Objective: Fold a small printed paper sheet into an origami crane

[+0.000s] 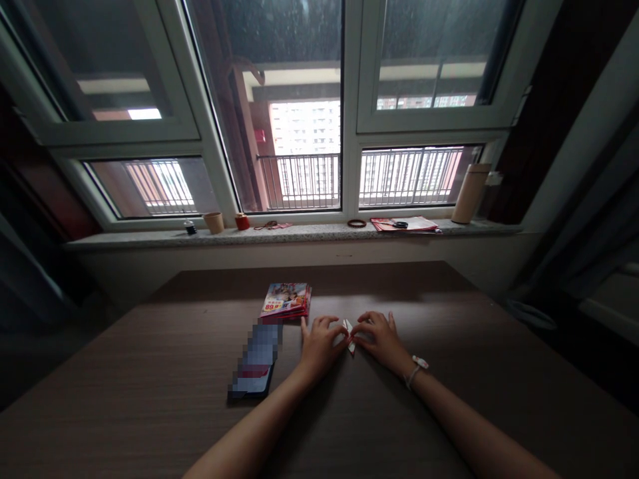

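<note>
The room is dim — nearly all light comes through the window (299,133) ahead, where the far buildings blow out to white glare. The surface (449,372) catches a weak sheen near its far edge and darkens toward the camera; both side margins sink into near-black. Wide-angle distortion bows the window frames outward. A pixelated block masks the phone (254,362) — otherwise focus is fair, detail soft in the shadows.

Both forearms reach forward, the left hand (319,344) and right hand (382,338) lying close together, fingers curled inward.
</note>
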`<action>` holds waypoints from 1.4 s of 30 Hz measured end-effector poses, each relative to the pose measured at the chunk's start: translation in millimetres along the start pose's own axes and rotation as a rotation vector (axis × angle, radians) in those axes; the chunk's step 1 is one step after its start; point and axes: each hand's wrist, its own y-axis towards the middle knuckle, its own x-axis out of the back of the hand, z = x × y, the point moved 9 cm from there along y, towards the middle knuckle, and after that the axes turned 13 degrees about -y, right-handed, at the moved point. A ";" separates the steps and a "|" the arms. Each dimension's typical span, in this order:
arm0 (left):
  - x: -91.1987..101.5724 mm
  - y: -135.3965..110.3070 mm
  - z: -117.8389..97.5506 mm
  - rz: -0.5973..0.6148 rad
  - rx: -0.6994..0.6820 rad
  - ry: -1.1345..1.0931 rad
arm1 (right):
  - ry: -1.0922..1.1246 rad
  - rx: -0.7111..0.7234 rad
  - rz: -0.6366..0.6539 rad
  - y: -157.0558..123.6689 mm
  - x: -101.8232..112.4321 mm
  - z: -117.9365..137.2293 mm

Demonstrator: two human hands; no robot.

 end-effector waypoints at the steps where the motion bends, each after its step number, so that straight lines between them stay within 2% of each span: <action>1: 0.6 0.0 -0.5 -0.003 -0.004 0.002 | -0.008 0.006 -0.003 0.0 -0.2 0.5; 17: 6.3 -1.2 -24.8 -0.059 -0.206 0.202 | -0.091 -0.066 0.056 2.0 6.2 -0.2; 20: 6.6 -1.4 -22.0 -0.037 -0.187 0.196 | -0.065 -0.067 0.051 1.2 4.6 -1.7; 32: 1.0 0.6 10.2 0.070 0.038 0.048 | 0.044 -0.170 0.072 1.8 -6.7 -16.6; 35: 0.1 1.9 9.5 0.077 0.045 0.050 | 0.059 -0.164 0.067 1.3 -6.8 -16.8; 42: 1.0 4.0 -3.2 0.016 -0.035 0.054 | 0.055 -0.172 0.060 0.3 -6.2 -14.7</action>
